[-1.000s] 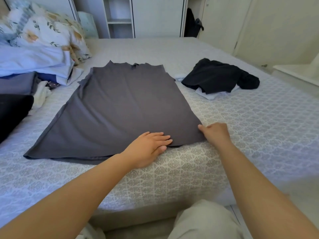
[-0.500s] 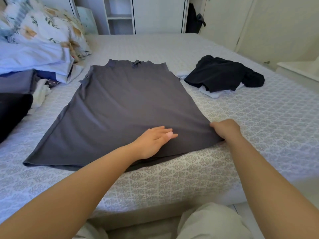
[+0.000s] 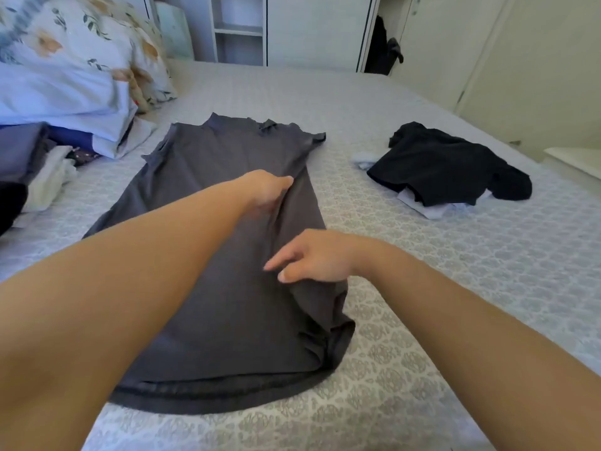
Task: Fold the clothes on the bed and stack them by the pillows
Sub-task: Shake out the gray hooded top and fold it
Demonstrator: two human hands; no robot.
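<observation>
A grey garment [image 3: 208, 255] lies lengthwise away from the person beneath both hands; the left hand [image 3: 265, 192] pinches its folded right side farther up, the nearer right hand [image 3: 317, 260] rests loosely open on it
</observation>
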